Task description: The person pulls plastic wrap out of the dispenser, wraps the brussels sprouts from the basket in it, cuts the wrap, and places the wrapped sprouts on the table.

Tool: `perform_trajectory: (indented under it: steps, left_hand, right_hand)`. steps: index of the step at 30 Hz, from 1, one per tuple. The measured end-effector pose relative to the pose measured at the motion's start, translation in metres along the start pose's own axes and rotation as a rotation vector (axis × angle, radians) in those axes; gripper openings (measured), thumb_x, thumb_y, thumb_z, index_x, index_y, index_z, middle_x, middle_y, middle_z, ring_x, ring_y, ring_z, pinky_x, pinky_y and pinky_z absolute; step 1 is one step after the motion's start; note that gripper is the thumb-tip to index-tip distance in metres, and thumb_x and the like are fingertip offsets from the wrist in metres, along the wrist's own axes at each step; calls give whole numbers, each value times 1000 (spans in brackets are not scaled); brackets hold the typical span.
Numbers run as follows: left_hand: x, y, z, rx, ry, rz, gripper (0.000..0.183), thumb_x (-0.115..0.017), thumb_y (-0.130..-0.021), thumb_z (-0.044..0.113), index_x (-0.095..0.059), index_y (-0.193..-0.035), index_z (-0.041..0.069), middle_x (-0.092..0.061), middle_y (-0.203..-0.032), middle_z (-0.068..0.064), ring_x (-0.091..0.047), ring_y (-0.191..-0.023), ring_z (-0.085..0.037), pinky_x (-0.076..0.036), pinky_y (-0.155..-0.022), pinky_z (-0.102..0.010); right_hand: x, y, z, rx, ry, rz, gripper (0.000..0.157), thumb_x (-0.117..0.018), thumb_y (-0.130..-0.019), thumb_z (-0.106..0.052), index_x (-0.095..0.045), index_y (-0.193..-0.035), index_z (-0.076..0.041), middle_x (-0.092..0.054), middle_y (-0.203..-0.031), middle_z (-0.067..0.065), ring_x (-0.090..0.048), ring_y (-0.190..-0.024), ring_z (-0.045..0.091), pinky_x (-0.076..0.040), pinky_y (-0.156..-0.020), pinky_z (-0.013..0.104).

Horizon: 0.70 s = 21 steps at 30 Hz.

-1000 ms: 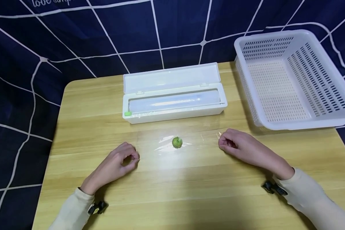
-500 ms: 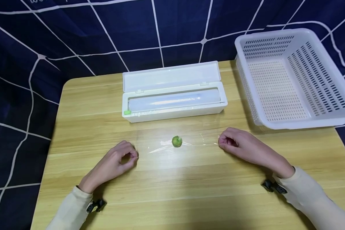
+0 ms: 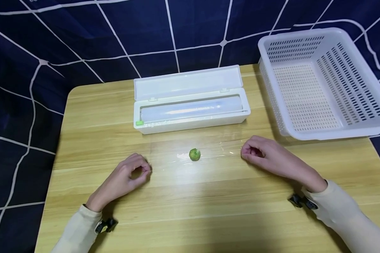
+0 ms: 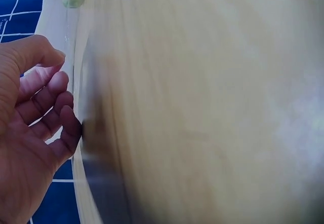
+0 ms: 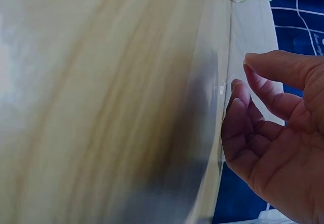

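A clear sheet of cling film point(image 3: 221, 149) stretches between the two hands in the head view, showing mostly as thin glints. My left hand point(image 3: 121, 179) pinches its left side between thumb and curled index finger, low over the wood. Across from it, my right hand point(image 3: 269, 156) pinches the right side the same way. Between them is a small round green fruit or vegetable point(image 3: 194, 154), with the film overlapping it in this view. Behind it stands a white cling film box point(image 3: 193, 121), lid point(image 3: 190, 82) raised, holding a roll point(image 3: 191, 108).
A large white slotted plastic basket point(image 3: 313, 133) stands at the table's back right, beyond the right hand. A small green piece point(image 3: 140, 123) sits at the box's front left corner. Dark blue cloth with white lines point(image 3: 202, 28) hangs behind the wooden table point(image 3: 177, 218).
Both hands keep their pinch and hardly move. Glints on the film shift around the green thing. The whole head view has slid slightly, so everything sits a little higher.
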State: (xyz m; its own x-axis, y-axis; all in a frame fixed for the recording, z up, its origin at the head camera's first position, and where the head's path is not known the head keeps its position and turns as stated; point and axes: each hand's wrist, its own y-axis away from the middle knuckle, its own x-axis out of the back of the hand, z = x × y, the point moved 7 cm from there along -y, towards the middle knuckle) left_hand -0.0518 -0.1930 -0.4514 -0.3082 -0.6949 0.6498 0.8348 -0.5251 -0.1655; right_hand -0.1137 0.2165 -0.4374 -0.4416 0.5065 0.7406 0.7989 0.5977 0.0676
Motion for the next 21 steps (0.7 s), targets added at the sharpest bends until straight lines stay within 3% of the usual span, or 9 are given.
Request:
perform_trajectory:
  steps: [12,21]
  left_hand:
    - [2,-4,-2,-7,-7,45,29,-77,-91,-13,-70,-97,14,-66,-98,11,-57,-90,-11,-49,-75,-23]
    - [2,-8,-7,51,-30,71,29,-77,-91,-13,-72,-95,15,-64,-93,11,-58,-87,-11,-49,-72,-24]
  right_hand:
    - [5,-7,4,-27,-13,2,6,-73,-107,-14,-71,-102,-18,-59,-90,-9,-54,-81,11,-49,-69,28]
    - [5,-13,8,-52,2,-1,8,-72,-108,-14,-70,-101,-19,-59,-88,-8,-54,-80,13,-48,-70,29]
